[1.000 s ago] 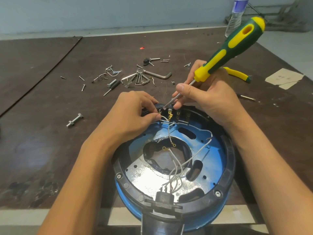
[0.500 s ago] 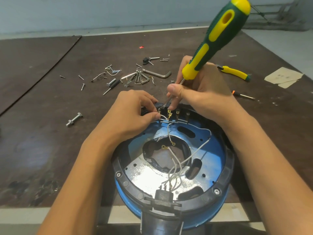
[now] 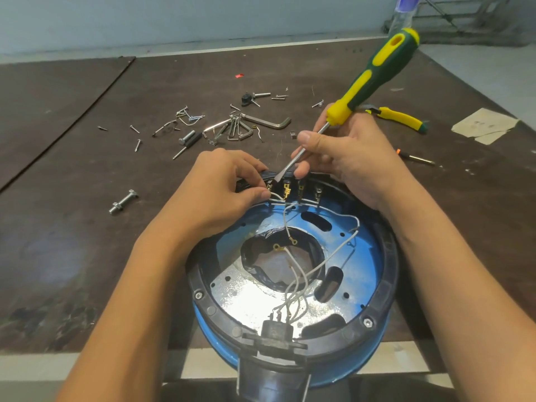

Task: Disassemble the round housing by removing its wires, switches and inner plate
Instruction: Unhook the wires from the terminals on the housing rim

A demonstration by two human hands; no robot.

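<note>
- Dark brown worn tabletop (image 3: 87, 242) is stretching back to a pale wall (image 3: 174, 18), loose screws (image 3: 137, 145) scattered on it.
- Blue round housing with black rim (image 3: 390, 256) is sitting at the table's near edge, between both forearms.
- Left hand (image 3: 220, 187) is pinching a thin white wire (image 3: 275, 195) at the far rim.
- Right hand (image 3: 351, 161) is gripping one green-and-yellow screwdriver (image 3: 377, 74), tip pointing down by four brass terminals (image 3: 287, 188).
</note>
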